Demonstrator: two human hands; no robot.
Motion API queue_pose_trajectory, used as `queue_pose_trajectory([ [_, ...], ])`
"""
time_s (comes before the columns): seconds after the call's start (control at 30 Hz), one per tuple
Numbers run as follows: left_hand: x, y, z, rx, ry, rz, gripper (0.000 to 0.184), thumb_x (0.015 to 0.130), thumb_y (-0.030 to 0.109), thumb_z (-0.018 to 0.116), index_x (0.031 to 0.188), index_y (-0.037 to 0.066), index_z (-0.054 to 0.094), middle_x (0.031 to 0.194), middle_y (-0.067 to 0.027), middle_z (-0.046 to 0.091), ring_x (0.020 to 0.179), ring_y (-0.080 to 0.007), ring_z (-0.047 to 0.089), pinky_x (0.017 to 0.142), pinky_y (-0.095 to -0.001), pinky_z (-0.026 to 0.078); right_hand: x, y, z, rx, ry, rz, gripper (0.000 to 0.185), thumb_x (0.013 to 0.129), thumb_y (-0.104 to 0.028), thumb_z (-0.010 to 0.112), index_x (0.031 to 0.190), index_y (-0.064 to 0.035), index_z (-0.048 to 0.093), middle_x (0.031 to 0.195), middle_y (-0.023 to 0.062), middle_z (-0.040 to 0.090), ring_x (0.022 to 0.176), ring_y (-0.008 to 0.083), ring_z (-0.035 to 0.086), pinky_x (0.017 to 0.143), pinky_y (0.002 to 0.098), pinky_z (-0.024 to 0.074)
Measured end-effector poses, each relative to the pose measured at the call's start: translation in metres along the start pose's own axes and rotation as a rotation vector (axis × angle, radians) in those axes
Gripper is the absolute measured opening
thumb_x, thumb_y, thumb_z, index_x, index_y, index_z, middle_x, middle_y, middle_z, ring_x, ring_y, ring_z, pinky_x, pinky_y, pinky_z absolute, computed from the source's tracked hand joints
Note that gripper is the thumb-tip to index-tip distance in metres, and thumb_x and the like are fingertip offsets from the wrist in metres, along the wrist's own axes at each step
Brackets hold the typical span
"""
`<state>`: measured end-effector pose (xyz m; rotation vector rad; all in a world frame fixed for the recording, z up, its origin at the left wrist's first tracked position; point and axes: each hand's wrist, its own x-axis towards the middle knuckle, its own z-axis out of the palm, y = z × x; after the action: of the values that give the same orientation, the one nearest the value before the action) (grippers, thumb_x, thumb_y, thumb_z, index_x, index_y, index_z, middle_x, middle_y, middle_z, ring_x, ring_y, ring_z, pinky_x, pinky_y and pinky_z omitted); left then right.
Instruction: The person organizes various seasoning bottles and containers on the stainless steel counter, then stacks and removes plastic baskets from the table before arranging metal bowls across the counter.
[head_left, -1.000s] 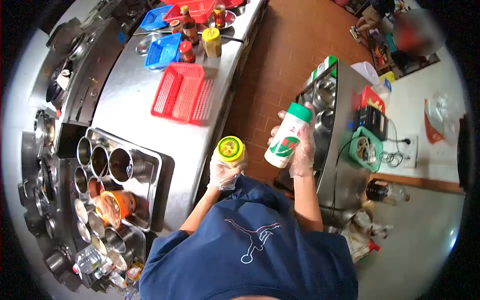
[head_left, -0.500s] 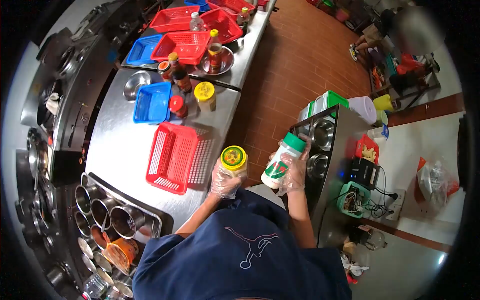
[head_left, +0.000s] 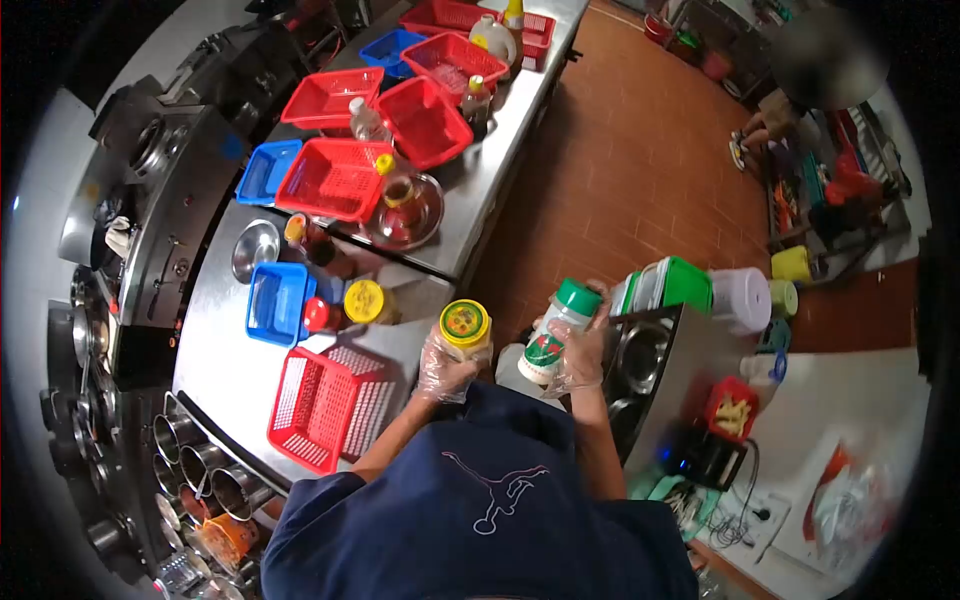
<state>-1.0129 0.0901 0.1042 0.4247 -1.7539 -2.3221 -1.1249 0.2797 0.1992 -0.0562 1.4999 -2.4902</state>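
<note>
My left hand (head_left: 449,368), in a clear plastic glove, grips a jar with a yellow lid (head_left: 465,323) in front of my chest. A white seasoning bottle with a green cap (head_left: 545,345) is held tilted in my right hand (head_left: 580,358), also gloved in clear plastic. The two containers are apart, side by side. To the left of them on the steel table are another yellow-lidded jar (head_left: 369,302), a red-capped jar (head_left: 320,316) and a red perforated basket (head_left: 322,405).
The steel table (head_left: 215,345) runs along the left, bearing blue baskets (head_left: 278,303), more red baskets (head_left: 330,180) and sauce bottles on a metal plate (head_left: 432,215). A counter with metal bowls (head_left: 643,358) stands right. Metal pots (head_left: 240,490) are lower left. Another person's legs (head_left: 765,130) show at upper right.
The view has shifted, so the table and baskets sit lower in it and the right counter has swung. Both hands keep hold of the same containers, the white bottle slightly turned.
</note>
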Motion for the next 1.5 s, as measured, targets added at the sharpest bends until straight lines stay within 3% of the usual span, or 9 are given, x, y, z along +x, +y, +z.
queue_pose_trajectory([
  [0.27,0.140,-0.004,0.069,0.011,0.249,0.133,0.069,0.068,-0.001,0.084,0.127,0.004,0.049,0.119,-0.0058,0.063,0.110,-0.0180,0.061,0.099,-0.0353,0.050,0.144,-0.068,-0.048,-0.174,-0.165,-0.003,0.079,0.076,0.012,0.067,0.139,-0.0200,0.031,0.112,0.0100,0.055,0.089,0.0243,0.066,0.078,0.0394,0.0595],
  [0.6,0.265,-0.047,0.056,0.256,0.642,0.273,0.073,0.067,0.005,0.090,0.126,0.005,0.046,0.116,-0.0069,0.058,0.105,-0.0183,0.061,0.095,-0.0339,0.050,0.297,-0.056,-0.037,-0.207,-0.299,0.084,0.091,0.072,0.013,0.065,0.148,-0.0225,0.029,0.119,0.0085,0.055,0.100,0.0261,0.064,0.090,0.0428,0.0564],
  [0.7,0.304,-0.054,0.059,-0.018,0.760,0.309,0.077,0.067,0.005,0.090,0.129,0.005,0.045,0.115,-0.0076,0.059,0.106,-0.0195,0.061,0.094,-0.0350,0.051,0.345,-0.051,-0.028,-0.265,-0.301,0.060,0.088,0.078,0.008,0.071,0.149,-0.0191,0.027,0.110,0.0092,0.058,0.097,0.0209,0.064,0.086,0.0374,0.0554],
  [0.77,0.317,-0.059,0.043,0.460,0.845,0.213,0.074,0.071,0.000,0.085,0.132,0.003,0.043,0.116,-0.0082,0.061,0.108,-0.0192,0.062,0.097,-0.0346,0.050,0.372,-0.052,-0.023,-0.297,-0.297,0.058,0.089,0.076,0.009,0.072,0.149,-0.0164,0.027,0.110,0.0092,0.059,0.099,0.0204,0.064,0.087,0.0370,0.0552],
  [0.97,0.349,-0.063,0.056,-0.163,0.953,0.344,0.085,0.072,-0.009,0.080,0.143,0.003,0.035,0.126,-0.0087,0.056,0.114,-0.0198,0.059,0.102,-0.0355,0.048,0.473,-0.020,-0.005,-0.341,-0.324,0.002,0.090,0.072,0.010,0.079,0.145,-0.0118,0.031,0.117,0.0088,0.058,0.111,0.0219,0.061,0.095,0.0387,0.0535],
  [1.1,0.355,-0.042,0.063,0.256,1.009,0.292,0.088,0.072,-0.012,0.079,0.145,0.004,0.033,0.127,-0.0086,0.054,0.120,-0.0203,0.056,0.104,-0.0355,0.046,0.533,-0.004,0.013,-0.435,-0.342,-0.078,0.088,0.073,0.008,0.080,0.144,-0.0114,0.031,0.119,0.0090,0.057,0.108,0.0203,0.060,0.086,0.0354,0.0570],
  [1.17,0.355,-0.032,0.066,0.125,0.984,0.251,0.085,0.076,-0.001,0.081,0.145,0.004,0.032,0.130,-0.0091,0.055,0.122,-0.0200,0.055,0.104,-0.0348,0.046,0.558,-0.003,0.028,-0.436,-0.317,-0.051,0.087,0.072,0.011,0.079,0.142,-0.0140,0.033,0.115,0.0079,0.055,0.102,0.0203,0.059,0.080,0.0347,0.0577],
  [1.27,0.349,-0.036,0.064,0.495,0.954,0.015,0.073,0.086,0.025,0.080,0.141,0.003,0.037,0.134,-0.0079,0.058,0.118,-0.0184,0.060,0.098,-0.0349,0.049,0.598,0.022,0.032,-0.297,-0.309,-0.122,0.082,0.070,0.010,0.082,0.137,-0.0138,0.041,0.122,0.0053,0.056,0.109,0.0184,0.057,0.093,0.0361,0.0530],
  [1.5,0.358,-0.019,0.088,0.124,1.154,-0.030,0.043,0.089,0.007,0.072,0.128,0.007,0.055,0.124,-0.0108,0.065,0.109,-0.0259,0.064,0.089,-0.0403,0.055,0.673,0.063,0.034,-0.446,-0.443,-0.193,0.082,0.066,0.008,0.085,0.135,-0.0115,0.044,0.118,0.0052,0.056,0.103,0.0196,0.058,0.094,0.0351,0.0521],
])
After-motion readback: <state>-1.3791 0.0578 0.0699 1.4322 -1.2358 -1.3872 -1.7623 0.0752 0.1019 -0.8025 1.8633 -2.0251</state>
